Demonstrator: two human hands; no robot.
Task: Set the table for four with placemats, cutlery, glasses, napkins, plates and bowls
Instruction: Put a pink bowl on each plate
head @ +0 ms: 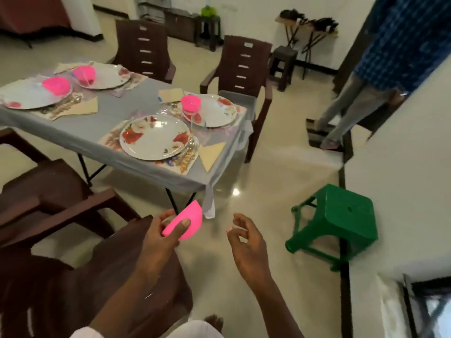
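Note:
My left hand (159, 236) holds a pink bowl (189, 220) tilted on its side, in front of the table's near corner and above the floor. To its right my right hand (246, 240) hangs empty with fingers apart. On the grey-clothed table (114, 132) lie four floral plates on placemats. The nearest plate (155, 137) carries no bowl; cutlery (188, 150) and a folded napkin (211, 153) lie to its right. Pink bowls sit on the other three plates: one at the right (190, 102), two at the far left (56, 85) (84, 73).
Brown plastic chairs stand around the table: two at the far side (144, 48) (244, 67), two at my near left (56, 191). A green stool (341, 220) is on the floor at the right. A person in a blue checked shirt (390, 57) stands in the doorway.

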